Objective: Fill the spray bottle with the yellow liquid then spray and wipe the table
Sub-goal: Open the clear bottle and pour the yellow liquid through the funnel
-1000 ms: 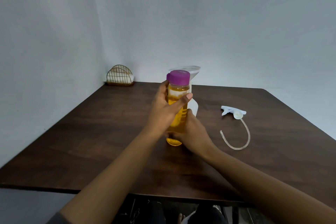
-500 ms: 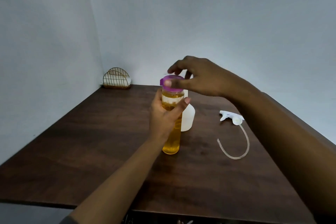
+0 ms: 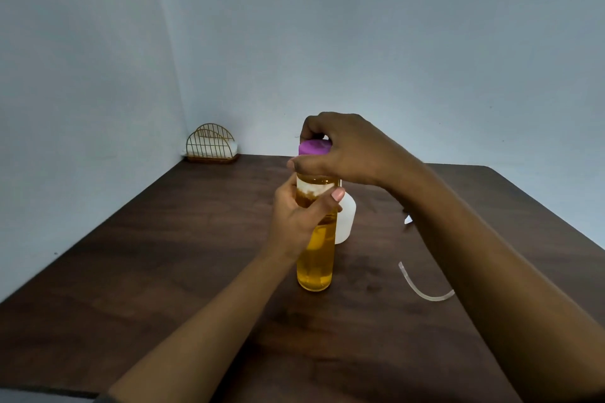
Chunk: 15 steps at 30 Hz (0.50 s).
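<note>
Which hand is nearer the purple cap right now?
Right. The right hand grips the purple cap from above; the left hand holds the yellow bottle just below it.

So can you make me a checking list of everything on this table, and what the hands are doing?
Surface: dark wooden table, wood grain showing.
Job's things: bottle of yellow liquid upright on the table, purple cap on. White spray bottle right behind it, mostly hidden. Clear tube lying on the table at the right, its far end hidden by the right arm.
Clutter: gold wire holder in the far left corner, something white inside.
Hands: left hand grips the yellow bottle's upper part. Right hand grips the cap from above.
Cables: nothing seen.
Surroundings: plain pale walls meeting in a corner.
</note>
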Motion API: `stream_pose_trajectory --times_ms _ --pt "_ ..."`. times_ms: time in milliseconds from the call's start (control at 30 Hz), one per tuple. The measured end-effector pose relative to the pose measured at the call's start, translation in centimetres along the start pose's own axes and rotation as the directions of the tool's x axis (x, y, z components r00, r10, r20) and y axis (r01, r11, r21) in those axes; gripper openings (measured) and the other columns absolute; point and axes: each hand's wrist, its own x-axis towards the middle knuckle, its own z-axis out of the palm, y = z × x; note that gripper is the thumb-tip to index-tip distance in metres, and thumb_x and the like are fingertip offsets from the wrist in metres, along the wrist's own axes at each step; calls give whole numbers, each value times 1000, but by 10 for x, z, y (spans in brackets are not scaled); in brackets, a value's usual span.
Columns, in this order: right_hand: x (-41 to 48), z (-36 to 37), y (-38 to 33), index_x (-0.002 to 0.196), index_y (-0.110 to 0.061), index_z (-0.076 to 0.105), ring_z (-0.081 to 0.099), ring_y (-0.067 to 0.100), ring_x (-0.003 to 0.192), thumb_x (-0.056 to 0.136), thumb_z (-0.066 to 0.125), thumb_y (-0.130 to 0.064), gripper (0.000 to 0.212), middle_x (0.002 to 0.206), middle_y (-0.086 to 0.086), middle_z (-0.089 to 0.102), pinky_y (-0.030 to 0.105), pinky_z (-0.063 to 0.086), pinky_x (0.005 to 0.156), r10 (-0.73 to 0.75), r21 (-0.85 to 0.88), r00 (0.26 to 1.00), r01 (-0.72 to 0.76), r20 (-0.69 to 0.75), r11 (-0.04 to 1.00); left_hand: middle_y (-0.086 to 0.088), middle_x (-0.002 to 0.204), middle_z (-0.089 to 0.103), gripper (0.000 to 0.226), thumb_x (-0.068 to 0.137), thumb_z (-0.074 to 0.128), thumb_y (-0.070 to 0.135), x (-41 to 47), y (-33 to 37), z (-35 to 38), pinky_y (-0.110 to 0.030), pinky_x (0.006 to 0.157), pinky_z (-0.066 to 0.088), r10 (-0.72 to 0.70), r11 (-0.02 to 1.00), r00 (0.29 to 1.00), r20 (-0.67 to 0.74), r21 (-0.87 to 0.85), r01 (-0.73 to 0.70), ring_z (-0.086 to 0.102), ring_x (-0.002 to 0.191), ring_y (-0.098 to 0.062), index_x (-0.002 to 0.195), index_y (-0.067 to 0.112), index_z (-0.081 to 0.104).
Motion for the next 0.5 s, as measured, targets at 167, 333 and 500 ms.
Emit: stream_pose_trajectory --times_ms 167,333,500 --pt "0 6 5 92 -18 60 53 13 81 75 66 -47 34 92 -4 60 25 43 65 -61 12 995 62 -83 998 -1 72 70 63 52 82 56 5 -2 0 -29 57 54 3 995 997 78 -103 5 68 66 -19 88 8 64" --pt "2 8 8 84 -23 57 50 9 73 69 58 -53 34 84 -7 57 20 37 58 -116 25 987 119 -107 993 -1 70 69 65 51 82 57 8 -5 -2 -29 57 53 3 995 996 93 -100 6 67 63 -20 86 6 62" --pt "2 10 13 89 -25 60 55 7 80 73 57 -49 29 86 -15 56 19 43 63 -222 102 972 229 -74 968 -2 69 69 62 55 81 57 7 -5 -3 -29 57 53 -8 994 989 145 -107 24 67 61 -20 85 5 62"
